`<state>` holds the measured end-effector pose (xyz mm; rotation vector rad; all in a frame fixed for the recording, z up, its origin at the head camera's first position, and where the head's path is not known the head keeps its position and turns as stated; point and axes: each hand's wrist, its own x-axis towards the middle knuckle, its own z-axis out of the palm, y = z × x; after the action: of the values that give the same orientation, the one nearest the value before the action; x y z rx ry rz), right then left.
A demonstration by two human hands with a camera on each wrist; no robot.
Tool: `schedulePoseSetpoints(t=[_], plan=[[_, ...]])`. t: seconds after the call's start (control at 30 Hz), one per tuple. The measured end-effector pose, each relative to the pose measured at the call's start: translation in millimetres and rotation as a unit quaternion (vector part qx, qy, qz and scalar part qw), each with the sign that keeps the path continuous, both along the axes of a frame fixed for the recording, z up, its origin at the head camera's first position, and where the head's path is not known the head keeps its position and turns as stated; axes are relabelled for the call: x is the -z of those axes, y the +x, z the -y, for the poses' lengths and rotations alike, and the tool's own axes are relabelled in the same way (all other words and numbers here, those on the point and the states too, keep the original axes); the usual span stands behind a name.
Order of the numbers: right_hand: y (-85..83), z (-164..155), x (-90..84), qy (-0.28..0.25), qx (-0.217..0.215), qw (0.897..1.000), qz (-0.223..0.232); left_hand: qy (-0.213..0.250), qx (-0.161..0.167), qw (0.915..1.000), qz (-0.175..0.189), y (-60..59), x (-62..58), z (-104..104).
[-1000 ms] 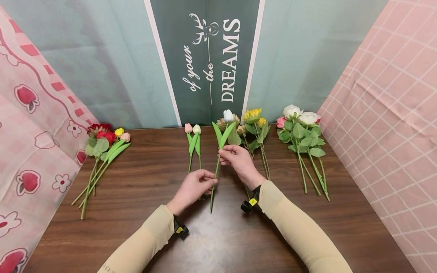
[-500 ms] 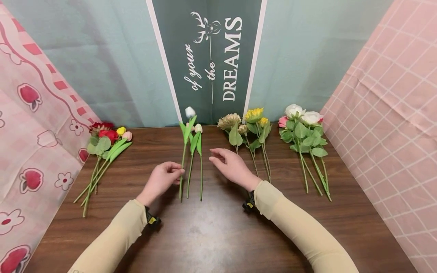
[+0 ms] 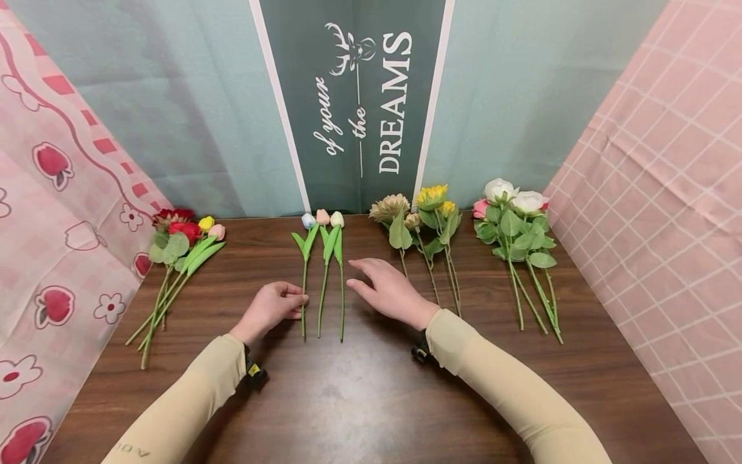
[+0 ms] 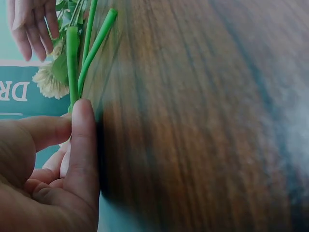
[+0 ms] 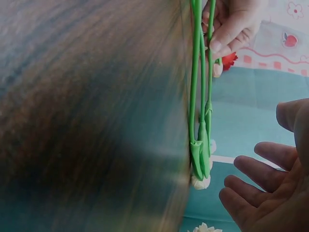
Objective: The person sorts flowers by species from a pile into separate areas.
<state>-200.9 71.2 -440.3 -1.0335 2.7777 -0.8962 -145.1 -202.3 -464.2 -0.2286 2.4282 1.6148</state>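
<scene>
Long beige sleeves (image 3: 191, 399) end at black wrist straps (image 3: 254, 374) with yellow tags.

A staged tabletop set for sorting artificial flowers
A dark wooden table (image 3: 371, 399) is boxed in by hung cloths: pink strawberry-print fabric (image 3: 52, 212) on one side, pink grid fabric (image 3: 661, 187) on the other, a teal "DREAMS" banner (image 3: 359, 96) behind, with flower bunches (image 3: 510, 225) laid in groups

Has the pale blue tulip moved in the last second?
Yes. The pale blue tulip went left, from near the sunflower bunch to lie beside the two tulips; the left hand touches its stem.
</scene>
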Motion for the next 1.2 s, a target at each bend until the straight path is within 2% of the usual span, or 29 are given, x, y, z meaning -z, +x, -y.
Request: schedulePoseSetpoints(t=[0.1,0.27,0.43,0.57,0.67,0.77,0.93,1.0,1.1,1.2], plan=[[-0.4,0.3,1.7,0.002,0.0,1.0,0.001,-0.014,0.019,0.9997,0.0,-0.5,-1.7,-2.9],[-2.0,1.1,3.5,0.009,-0.003,1.0,0.0,-0.08,0.049,0.9955,-0.016,-1.1,-5.6,-6.0],[-3.9,3.5,4.8,0.023,-0.013,1.0,-0.01,-0.147,0.066,0.9863,-0.033,-0.1,-9.3,-3.2],[-4.2,7.6,3.5,0.044,-0.026,0.999,-0.014,-0.206,0.063,0.9742,-0.066,3.2,-12.4,12.4],[-4.0,12.7,1.2,0.059,-0.038,0.997,-0.019,-0.264,0.055,0.9561,-0.115,6.3,-13.9,34.5],[-3.6,20.9,-1.2,0.079,-0.054,0.995,-0.034,-0.324,0.038,0.9335,-0.15,12.0,-16.5,63.7],[-2.0,45.3,-3.7,0.127,-0.083,0.986,-0.071,-0.396,0.01,0.8985,-0.189,26.1,-21.6,121.4],[-0.2,58.9,-4.1,0.146,-0.096,0.981,-0.087,-0.421,-0.007,0.886,-0.195,31.0,-22.7,144.6],[6.2,80.8,-5.0,0.175,-0.118,0.971,-0.109,-0.445,-0.035,0.8772,-0.177,37.2,-23.6,175.5],[16.9,104.0,-6.2,0.196,-0.135,0.963,-0.125,-0.454,-0.052,0.8768,-0.151,42.2,-23.2,200.6]])
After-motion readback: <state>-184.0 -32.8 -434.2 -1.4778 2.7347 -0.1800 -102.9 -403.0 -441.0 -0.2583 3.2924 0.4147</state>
